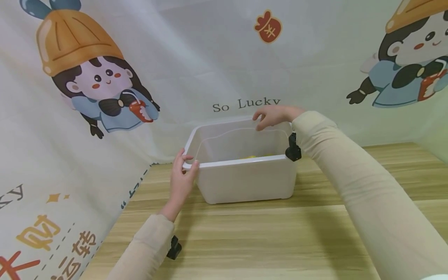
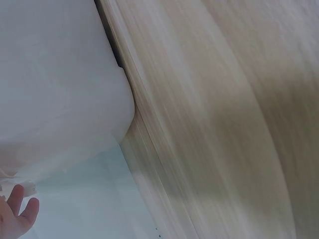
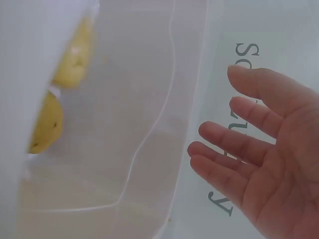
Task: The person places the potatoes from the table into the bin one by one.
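Note:
A white plastic bin [image 1: 246, 182] stands on the table against the cloth backdrop. My left hand [image 1: 182, 181] grips its front left corner, fingers over the rim and thumb at the front. Above the far rim, toward the right, is my right hand [image 1: 274, 116], palm down with loosely bent fingers and nothing held. In the right wrist view, yellow rounded things [image 3: 47, 124] with dark spots, like potatoes, lie inside, partly hidden by the near wall. A thin pale line [image 3: 144, 139] runs along the inner walls.
The wood-grain table [image 1: 245, 233] spreads in front of the bin. A printed cloth [image 1: 196, 58] hangs close behind it and along the left. Black wrist devices [image 1: 293, 147] sit on both wrists, the right one overlapping the bin's right rim in the head view.

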{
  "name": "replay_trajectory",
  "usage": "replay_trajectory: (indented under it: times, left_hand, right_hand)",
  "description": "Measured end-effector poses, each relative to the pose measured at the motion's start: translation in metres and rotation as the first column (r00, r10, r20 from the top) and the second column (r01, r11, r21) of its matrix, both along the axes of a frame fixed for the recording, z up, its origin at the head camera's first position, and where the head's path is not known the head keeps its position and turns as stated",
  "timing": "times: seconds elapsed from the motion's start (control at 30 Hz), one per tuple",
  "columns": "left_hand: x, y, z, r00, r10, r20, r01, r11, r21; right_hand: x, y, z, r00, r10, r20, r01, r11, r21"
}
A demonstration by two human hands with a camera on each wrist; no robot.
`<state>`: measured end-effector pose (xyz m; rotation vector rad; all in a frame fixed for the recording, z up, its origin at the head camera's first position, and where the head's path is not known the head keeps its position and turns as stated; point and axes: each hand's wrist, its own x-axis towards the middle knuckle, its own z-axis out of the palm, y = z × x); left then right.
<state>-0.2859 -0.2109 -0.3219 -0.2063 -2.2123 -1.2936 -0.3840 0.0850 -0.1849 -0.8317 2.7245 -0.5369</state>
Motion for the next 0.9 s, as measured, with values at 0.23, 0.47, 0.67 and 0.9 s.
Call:
replay_trajectory:
  times: [0.23, 0.47, 0.67, 0.9]
  left_hand:
    - [0.000, 0.003, 0.001, 1.000, -0.012, 0.003, 0.012, 1.000, -0.004]
    - [0.002, -0.005, 0.011, 0.995, -0.047, 0.086, 0.050, 0.998, -0.035]
    - [0.001, -0.022, 0.024, 0.982, -0.115, 0.153, 0.136, 0.982, -0.135]
    - [0.011, -0.031, 0.048, 0.969, -0.073, 0.234, 0.127, 0.966, -0.224]
  right_hand:
    - [0.003, 0.006, 0.001, 0.999, 0.045, -0.029, -0.044, 0.999, 0.033]
    - [0.012, 0.014, 0.010, 0.998, 0.047, -0.036, -0.045, 0.998, 0.051]
    - [0.026, 0.022, 0.013, 0.995, 0.050, -0.091, -0.048, 0.999, 0.018]
    - [0.052, 0.039, 0.007, 0.972, 0.041, -0.231, -0.055, 0.997, -0.057]
